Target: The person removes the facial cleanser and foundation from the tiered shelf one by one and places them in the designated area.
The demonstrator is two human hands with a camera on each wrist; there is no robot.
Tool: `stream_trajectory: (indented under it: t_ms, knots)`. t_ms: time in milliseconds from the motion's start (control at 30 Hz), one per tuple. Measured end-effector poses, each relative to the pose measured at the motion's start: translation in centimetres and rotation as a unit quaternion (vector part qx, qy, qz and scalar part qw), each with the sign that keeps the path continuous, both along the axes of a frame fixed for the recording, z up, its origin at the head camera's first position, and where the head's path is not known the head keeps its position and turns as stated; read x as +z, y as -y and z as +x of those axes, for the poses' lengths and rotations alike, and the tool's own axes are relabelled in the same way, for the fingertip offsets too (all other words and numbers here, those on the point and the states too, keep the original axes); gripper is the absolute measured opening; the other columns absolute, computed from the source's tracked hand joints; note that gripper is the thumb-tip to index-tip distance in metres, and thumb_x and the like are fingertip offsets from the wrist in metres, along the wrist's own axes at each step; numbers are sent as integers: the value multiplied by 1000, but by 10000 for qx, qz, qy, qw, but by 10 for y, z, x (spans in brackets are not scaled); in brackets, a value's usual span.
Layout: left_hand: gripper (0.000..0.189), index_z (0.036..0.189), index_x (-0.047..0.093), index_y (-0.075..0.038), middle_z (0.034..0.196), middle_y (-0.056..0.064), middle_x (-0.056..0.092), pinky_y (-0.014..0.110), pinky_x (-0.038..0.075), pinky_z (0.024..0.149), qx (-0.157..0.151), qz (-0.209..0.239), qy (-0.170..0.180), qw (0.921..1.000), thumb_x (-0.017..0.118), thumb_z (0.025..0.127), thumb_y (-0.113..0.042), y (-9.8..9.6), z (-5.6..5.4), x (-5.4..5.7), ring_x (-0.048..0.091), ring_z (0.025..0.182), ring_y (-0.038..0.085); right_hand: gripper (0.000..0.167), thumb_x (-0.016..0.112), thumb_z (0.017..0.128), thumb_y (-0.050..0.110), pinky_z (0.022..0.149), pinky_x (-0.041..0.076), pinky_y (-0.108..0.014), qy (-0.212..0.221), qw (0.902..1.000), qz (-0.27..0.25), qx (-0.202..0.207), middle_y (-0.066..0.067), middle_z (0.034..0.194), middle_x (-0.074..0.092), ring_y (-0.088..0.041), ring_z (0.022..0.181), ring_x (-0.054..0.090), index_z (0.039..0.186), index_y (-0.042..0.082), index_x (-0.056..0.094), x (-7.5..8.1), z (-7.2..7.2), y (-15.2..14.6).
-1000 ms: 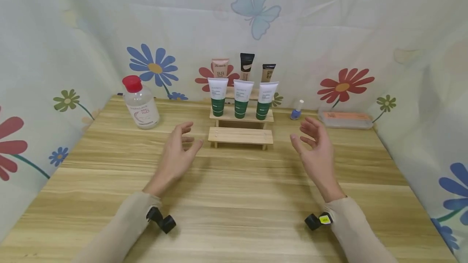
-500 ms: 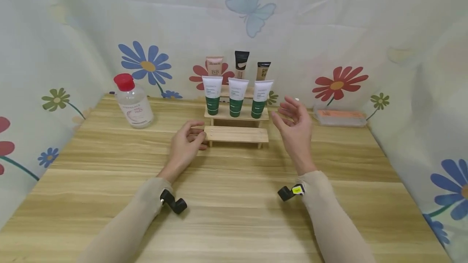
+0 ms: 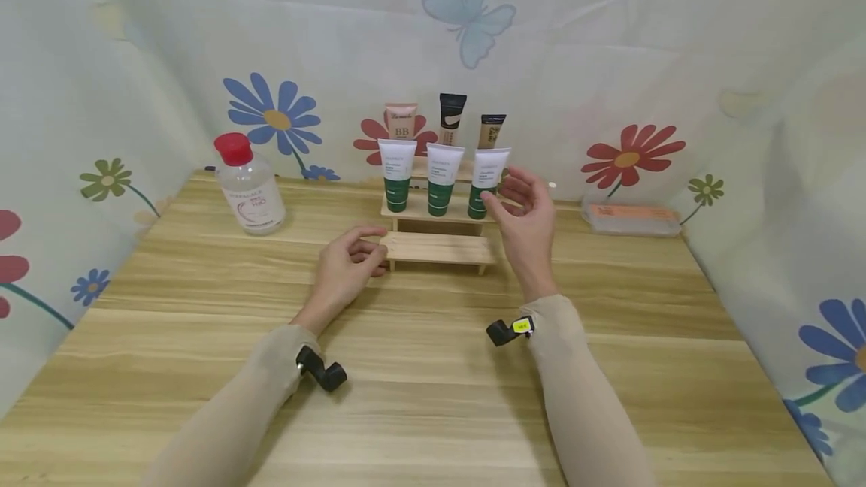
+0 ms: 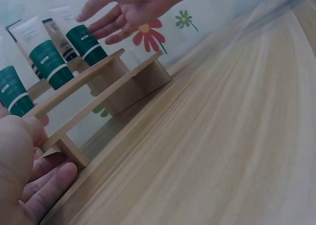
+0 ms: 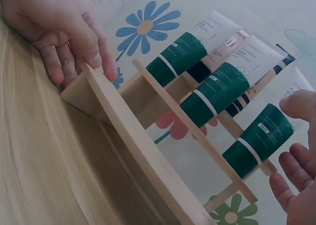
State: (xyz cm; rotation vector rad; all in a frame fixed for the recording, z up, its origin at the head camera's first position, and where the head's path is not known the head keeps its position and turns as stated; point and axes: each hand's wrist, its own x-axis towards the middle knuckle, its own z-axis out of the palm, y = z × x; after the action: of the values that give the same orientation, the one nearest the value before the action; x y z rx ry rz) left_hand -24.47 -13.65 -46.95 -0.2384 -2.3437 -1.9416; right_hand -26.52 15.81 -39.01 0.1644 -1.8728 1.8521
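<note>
The wooden stand [image 3: 440, 248] is at the far middle of the table [image 3: 433, 397], its lowest step facing near. It looks light and stiff, with thin slats, probably best taken by the ends; any tilt could topple what it bears.

The left hand [image 3: 341, 265] grips the left end of that step, thumb above and fingers around the leg. The right hand [image 3: 528, 228] is beside the rightmost tube [image 3: 490, 164], thumb and fingers spread apart; whether the thumb touches it cannot be told.

That tube and its two matching neighbours, the middle tube [image 3: 443, 164] and left tube [image 3: 397, 160], are upright on the second step, caps down. They are likely light, soft and smooth, surest held low around the green part. On the step behind are a pink tube [image 3: 401, 120], a black-topped tube [image 3: 452, 111] and a gold-and-black tube [image 3: 492, 130]. Their fill is hidden.

Farther left is a clear red-capped bottle [image 3: 252, 190], its liquid level unclear; far right, a flat clear case [image 3: 632, 228] shows an orange strip, perhaps inside.
</note>
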Motion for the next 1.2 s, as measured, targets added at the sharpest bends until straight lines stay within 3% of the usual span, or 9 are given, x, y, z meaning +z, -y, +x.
stream_trajectory:
  t_ms: [300,767,967,1200]
  knots:
    - [29,139,73,-11,109,19,81,35,73,79,-44,8,-14,10000,73,110,-12,-1,0,-1,82,93,28,55,91,94,7,107,62,-50,177,9993,283,-141,-15,134,70,-27,120,70,142,4,66,-11,-11,10]
    - [28,138,73,-12,107,19,81,34,73,78,0,-71,-15,10000,72,110,-12,0,1,0,82,90,29,50,90,95,7,101,65,-39,124,9993,309,-163,-13,128,72,-25,114,72,138,3,66,-13,-13,9]
    - [29,139,73,-11,107,20,81,34,72,78,-37,-46,-27,10000,73,110,-13,0,1,-1,82,91,32,47,88,97,5,98,64,-34,-120,9994,182,-269,-10,124,70,-23,112,71,139,5,66,-5,-10,-8]
    - [29,140,73,-10,107,20,81,34,73,77,-53,-78,-39,9999,72,110,-13,2,1,-1,82,92,34,46,87,98,9,97,64,-28,-325,9972,280,-610,-4,124,70,-21,113,70,140,10,68,4,1,-47]
